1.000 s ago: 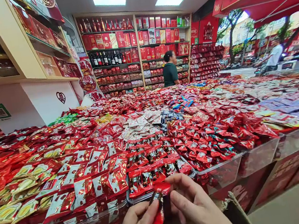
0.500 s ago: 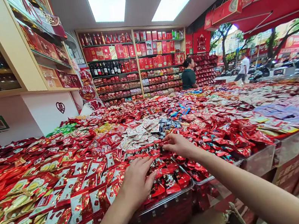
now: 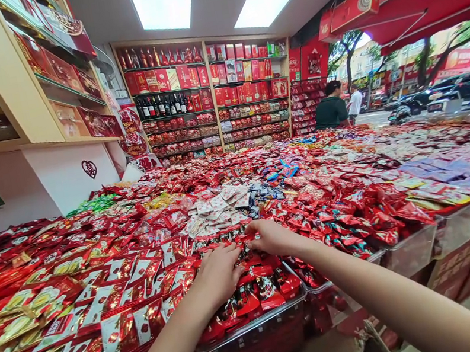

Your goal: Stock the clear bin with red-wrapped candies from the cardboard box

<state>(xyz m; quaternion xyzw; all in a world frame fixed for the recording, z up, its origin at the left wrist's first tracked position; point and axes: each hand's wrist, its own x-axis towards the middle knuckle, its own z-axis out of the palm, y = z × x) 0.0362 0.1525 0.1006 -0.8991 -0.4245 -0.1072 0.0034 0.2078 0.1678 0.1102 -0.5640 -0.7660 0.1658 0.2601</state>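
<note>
Small red-and-black candy packets (image 3: pixel 268 290) fill a clear plastic bin (image 3: pixel 260 328) in front of me, the nearest ones in rows. My left hand (image 3: pixel 217 273) lies on the left side of this bin, palm down, with its fingers stretched over the packets and its thumb apart. Farther back and to the right, my right hand (image 3: pixel 272 238) bends its fingers and thumb around a packet among the others. Its fingertips are partly hidden by the packets. Just beyond the hands lies a heap of white packets (image 3: pixel 210 205).
Red-and-white packets (image 3: pixel 107 305) fill the bin at left; red twisted candies (image 3: pixel 349 211) lie at right. A torn cardboard box (image 3: pixel 366 343) stands below the bin's front edge. Shelves (image 3: pixel 213 95) line the back wall. A person in dark green (image 3: pixel 330 109) is beyond the display.
My right hand has shifted slightly left and closer to my left hand, which stays over the same packets. The person in dark green has moved right.
</note>
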